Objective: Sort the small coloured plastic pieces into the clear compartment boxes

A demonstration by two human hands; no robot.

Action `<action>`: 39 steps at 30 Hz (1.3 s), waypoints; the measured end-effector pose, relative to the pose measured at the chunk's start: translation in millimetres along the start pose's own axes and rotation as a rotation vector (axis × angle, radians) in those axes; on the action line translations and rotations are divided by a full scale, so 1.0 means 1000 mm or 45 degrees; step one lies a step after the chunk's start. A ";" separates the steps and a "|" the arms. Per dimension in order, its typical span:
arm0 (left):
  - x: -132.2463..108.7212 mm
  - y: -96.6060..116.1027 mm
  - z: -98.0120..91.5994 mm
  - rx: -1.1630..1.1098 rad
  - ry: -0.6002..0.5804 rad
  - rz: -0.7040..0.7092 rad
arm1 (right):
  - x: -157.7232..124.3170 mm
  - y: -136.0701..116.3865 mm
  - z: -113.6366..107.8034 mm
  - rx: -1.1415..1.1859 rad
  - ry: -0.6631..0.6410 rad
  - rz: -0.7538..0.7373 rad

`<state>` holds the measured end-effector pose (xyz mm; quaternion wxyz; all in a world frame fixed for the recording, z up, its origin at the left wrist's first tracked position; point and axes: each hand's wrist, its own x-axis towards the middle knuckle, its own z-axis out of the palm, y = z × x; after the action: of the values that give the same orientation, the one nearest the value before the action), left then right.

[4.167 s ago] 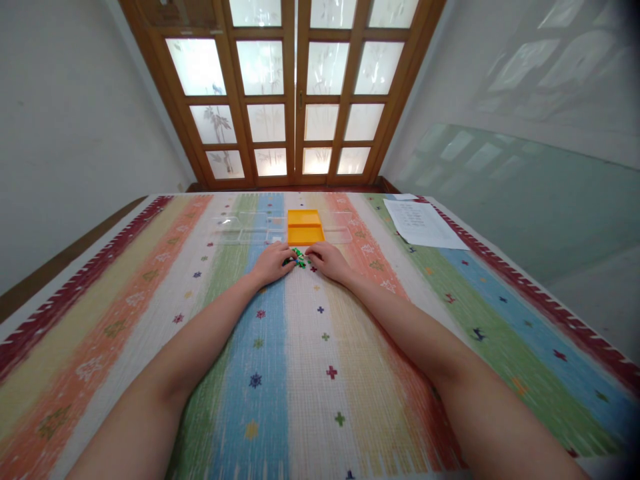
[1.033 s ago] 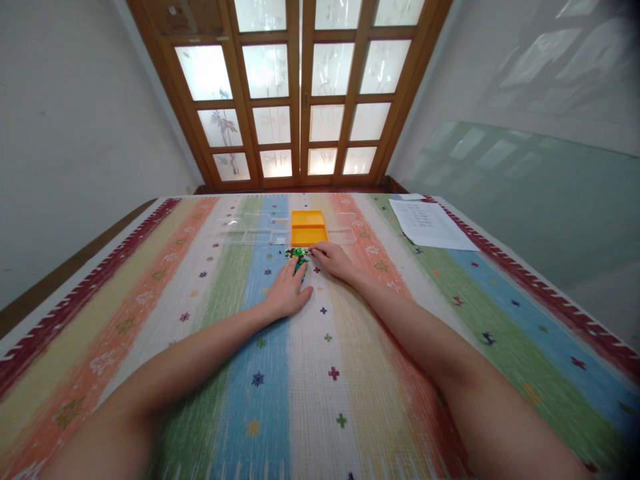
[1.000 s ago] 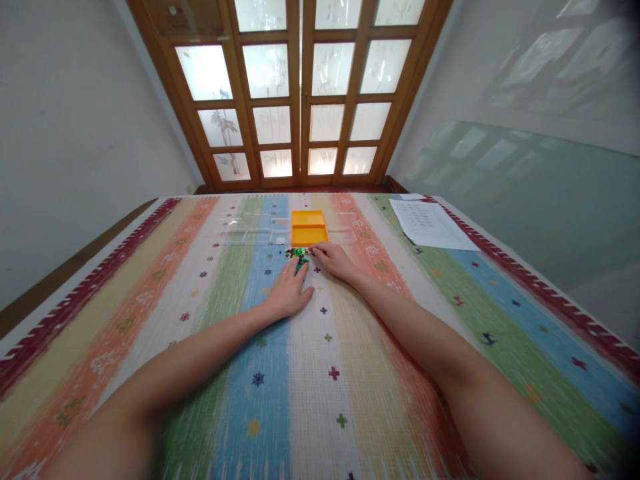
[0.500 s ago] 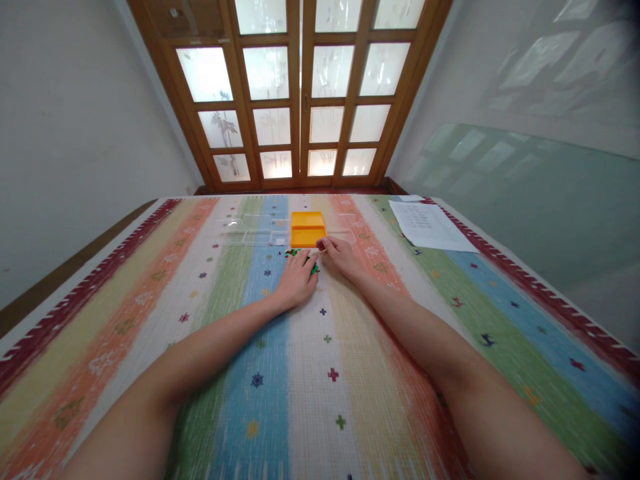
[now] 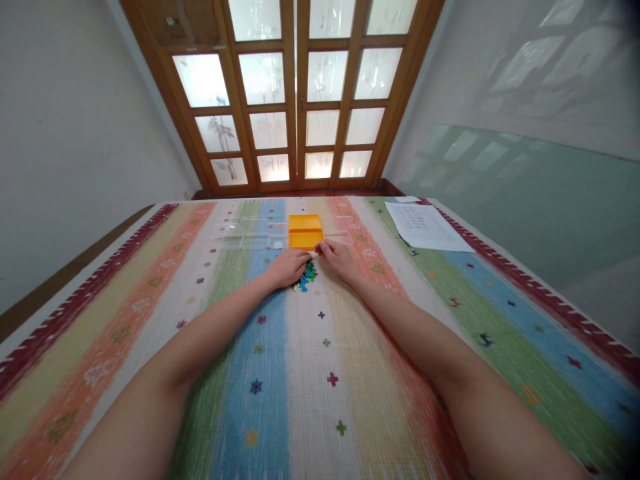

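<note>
A pile of small green, blue and red pieces lies on the striped cloth. My left hand is at the pile's upper left, its fingers bent together toward my right hand; anything between them is too small to name. My right hand is pinched just right of the pile, by the near right corner of a yellow tray. What its fingertips hold cannot be made out. The two hands' fingertips nearly meet in front of the tray.
Clear plastic trays lie left of the yellow tray, and another clear one is on its right. Printed paper sheets rest at the far right of the striped tablecloth. Wood-framed glass doors stand behind.
My left hand has moved off the pile, up and to the left, and its fingers have turned toward my right hand. More of the pile now shows. My right hand has hardly moved.
</note>
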<state>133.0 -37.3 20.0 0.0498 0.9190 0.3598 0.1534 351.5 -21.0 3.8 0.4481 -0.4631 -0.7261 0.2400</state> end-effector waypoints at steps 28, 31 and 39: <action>-0.038 -0.033 0.002 -0.193 0.313 -0.316 | -0.011 -0.015 0.021 -0.133 -0.477 -0.350; -0.037 -0.035 0.005 -0.203 0.279 -0.289 | -0.010 -0.016 0.020 -0.074 -0.433 -0.324; -0.034 -0.028 0.005 -0.180 0.184 -0.184 | 0.004 0.000 0.002 -0.306 0.095 -0.091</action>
<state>92.8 -39.0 1.1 0.0992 0.8714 0.4162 0.2400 349.4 -17.5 4.4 0.4244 -0.4960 -0.7483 0.1178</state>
